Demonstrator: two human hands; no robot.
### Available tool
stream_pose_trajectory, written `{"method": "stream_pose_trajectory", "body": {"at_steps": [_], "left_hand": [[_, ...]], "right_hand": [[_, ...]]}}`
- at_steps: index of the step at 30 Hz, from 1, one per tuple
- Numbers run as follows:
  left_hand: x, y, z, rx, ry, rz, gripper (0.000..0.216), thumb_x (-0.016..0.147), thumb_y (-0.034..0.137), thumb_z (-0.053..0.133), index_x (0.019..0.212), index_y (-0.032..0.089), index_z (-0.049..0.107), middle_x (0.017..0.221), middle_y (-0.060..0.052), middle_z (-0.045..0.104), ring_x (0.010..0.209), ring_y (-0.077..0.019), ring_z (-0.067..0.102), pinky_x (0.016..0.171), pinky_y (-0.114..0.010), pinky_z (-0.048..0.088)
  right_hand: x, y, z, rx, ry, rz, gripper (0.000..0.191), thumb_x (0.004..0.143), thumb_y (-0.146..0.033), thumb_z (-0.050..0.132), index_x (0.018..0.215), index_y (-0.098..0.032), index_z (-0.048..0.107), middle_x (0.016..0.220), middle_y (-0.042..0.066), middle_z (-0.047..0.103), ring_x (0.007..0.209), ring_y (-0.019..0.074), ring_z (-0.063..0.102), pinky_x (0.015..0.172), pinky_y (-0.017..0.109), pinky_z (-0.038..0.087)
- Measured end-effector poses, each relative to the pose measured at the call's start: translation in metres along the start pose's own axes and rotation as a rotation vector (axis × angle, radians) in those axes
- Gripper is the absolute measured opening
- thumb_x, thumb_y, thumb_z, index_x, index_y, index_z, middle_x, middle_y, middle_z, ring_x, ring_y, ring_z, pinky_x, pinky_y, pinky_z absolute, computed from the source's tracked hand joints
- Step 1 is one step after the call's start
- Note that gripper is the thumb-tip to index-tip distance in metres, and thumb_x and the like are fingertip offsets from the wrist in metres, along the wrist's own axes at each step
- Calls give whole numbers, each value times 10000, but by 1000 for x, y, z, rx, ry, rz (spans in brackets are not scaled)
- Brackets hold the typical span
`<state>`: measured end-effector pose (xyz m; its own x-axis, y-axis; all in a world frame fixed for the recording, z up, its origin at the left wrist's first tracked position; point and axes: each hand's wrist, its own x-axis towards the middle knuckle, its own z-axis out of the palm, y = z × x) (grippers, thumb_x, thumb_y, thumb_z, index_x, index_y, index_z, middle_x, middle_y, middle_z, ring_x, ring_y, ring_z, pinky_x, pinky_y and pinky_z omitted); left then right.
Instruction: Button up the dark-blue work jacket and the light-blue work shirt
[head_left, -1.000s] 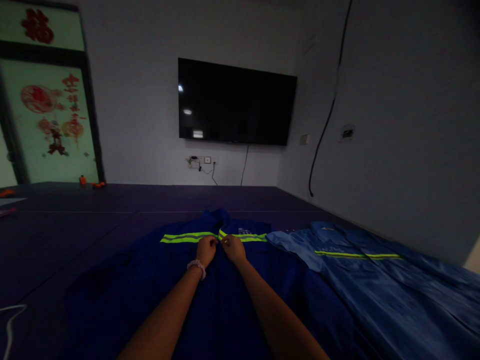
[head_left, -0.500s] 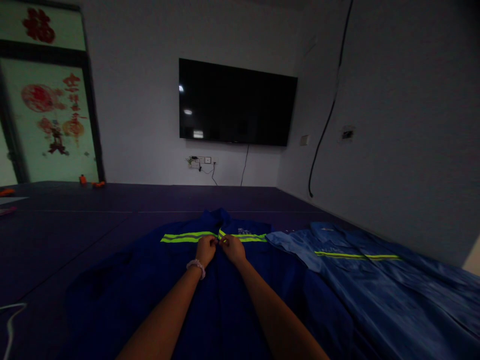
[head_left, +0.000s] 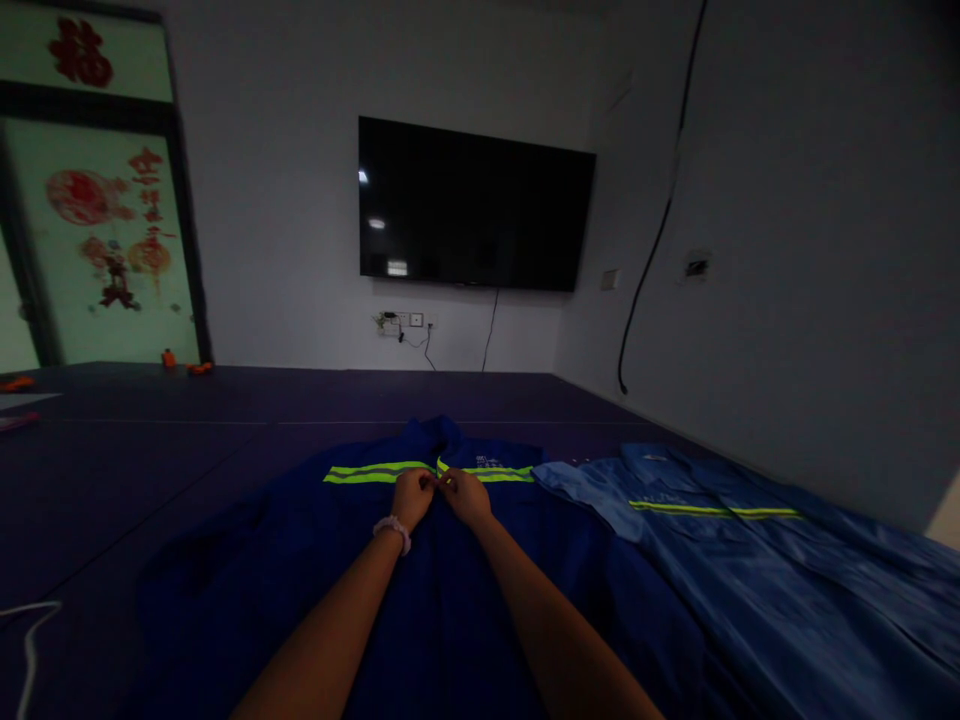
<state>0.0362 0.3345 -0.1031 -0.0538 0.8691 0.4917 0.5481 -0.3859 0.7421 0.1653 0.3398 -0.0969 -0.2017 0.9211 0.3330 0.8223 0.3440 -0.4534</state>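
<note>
Barely anything has moved: my left hand (head_left: 412, 499) and right hand (head_left: 466, 499) keep their fingers (head_left: 449, 483) pinched on the blue jacket (head_left: 439, 590), at its front opening beside the yellow stripe (head_left: 371, 472). Dim light might let an edge slip unseen. Purple surface (head_left: 225, 400) beneath, paler jacket (head_left: 697, 545) alongside, television (head_left: 476, 205) on the wall (head_left: 277, 200) beyond.

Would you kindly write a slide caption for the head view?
Left hand and right hand pinch the front of a deep blue, yellow-striped cloth jacket beside a lighter blue garment.
</note>
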Motion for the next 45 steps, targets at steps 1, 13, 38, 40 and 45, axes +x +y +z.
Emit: {"method": "stream_pose_trajectory", "body": {"at_steps": [1, 13, 38, 40, 45], "left_hand": [[0, 0, 0, -5, 3, 0, 134, 709, 89, 546, 622, 143, 633, 625, -4, 637, 612, -118, 583, 599, -219, 425], [2, -5, 3, -27, 54, -34, 176, 686, 12, 558, 784, 139, 631, 731, -18, 661, 652, -104, 600, 633, -211, 449], [2, -5, 2, 13, 67, -92, 227, 671, -4, 514, 812, 127, 635, 641, 15, 618, 580, -84, 559, 602, -198, 422], [2, -5, 2, 15, 71, -92, 216, 670, -4, 520, 799, 125, 635, 654, 9, 623, 592, -87, 562, 602, -197, 422], [3, -5, 3, 13, 83, -93, 218, 688, 2, 513, 809, 137, 633, 690, 3, 635, 626, -94, 578, 601, -194, 425]], "right_hand": [[0, 0, 0, -7, 0, -3, 168, 827, -265, 512, 931, -220, 635, 798, 13, 672, 702, 121, 588, 544, 190, 295], [-1, -4, -1, -63, -7, -19, 159, 823, -265, 507, 901, -236, 643, 829, 14, 671, 765, 136, 592, 572, 204, 298], [-4, -11, -5, -82, -12, 1, 196, 829, -277, 500, 925, -216, 659, 864, 47, 681, 830, 161, 606, 621, 210, 341], [-4, -11, -6, -82, -9, 0, 196, 832, -276, 496, 931, -215, 654, 858, 44, 682, 810, 157, 609, 608, 211, 334], [-5, -11, -6, -84, -5, 6, 192, 842, -262, 488, 965, -220, 630, 859, 37, 683, 768, 141, 614, 578, 209, 318]]}}
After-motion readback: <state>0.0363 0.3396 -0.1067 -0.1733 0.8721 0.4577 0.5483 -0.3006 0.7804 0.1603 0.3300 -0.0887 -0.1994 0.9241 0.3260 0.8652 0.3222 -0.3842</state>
